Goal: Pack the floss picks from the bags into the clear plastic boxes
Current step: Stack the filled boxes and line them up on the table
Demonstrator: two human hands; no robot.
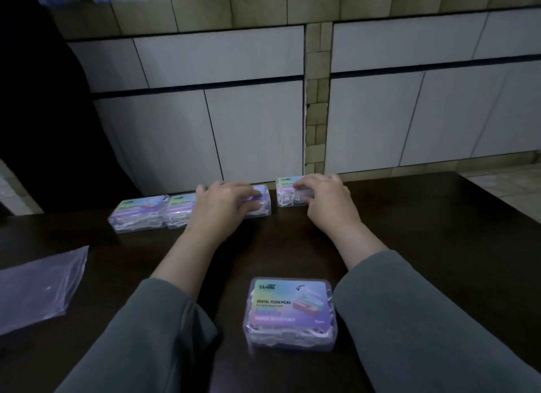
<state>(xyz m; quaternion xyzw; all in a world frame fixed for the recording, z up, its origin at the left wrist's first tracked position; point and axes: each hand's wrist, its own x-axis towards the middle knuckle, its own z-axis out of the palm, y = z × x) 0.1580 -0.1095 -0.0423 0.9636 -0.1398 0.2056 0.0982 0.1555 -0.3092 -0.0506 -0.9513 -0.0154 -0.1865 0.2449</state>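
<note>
Grey sleeves (pixel 140 346) filled the 6 o'clock edge, one forearm at 7 o'clock and one at 5 o'clock, both reaching toward 12 o'clock across the dark tabletop (pixel 439 231). Beyond its far edge stood pale cabinet doors (pixel 251 123), split by a column of small tiles (pixel 316 106) at 12 o'clock.

An empty clear plastic bag (pixel 38 287) lay flat at 9 o'clock near the left edge of the tabletop.

Between the two sleeves, at 6 o'clock, sat a closed clear box (pixel 289 313) with a label reading DENTAL FLOSS PICKS, white picks showing through its front wall.

At 11 o'clock along the far edge a row of three filled boxes lay side by side, touching: the leftmost box (pixel 137 214), the middle box (pixel 180 209) and the third box (pixel 259 201). The left hand (pixel 222 208) lay over the third, its grip curled round the lid and the front edge.

A fourth box (pixel 288 192) stood just beside that row at 12 o'clock, apart from it by a narrow gap. The right hand (pixel 325 199) rested on it with the fingers bent over the lid, the grip closed on the box from above.
</note>
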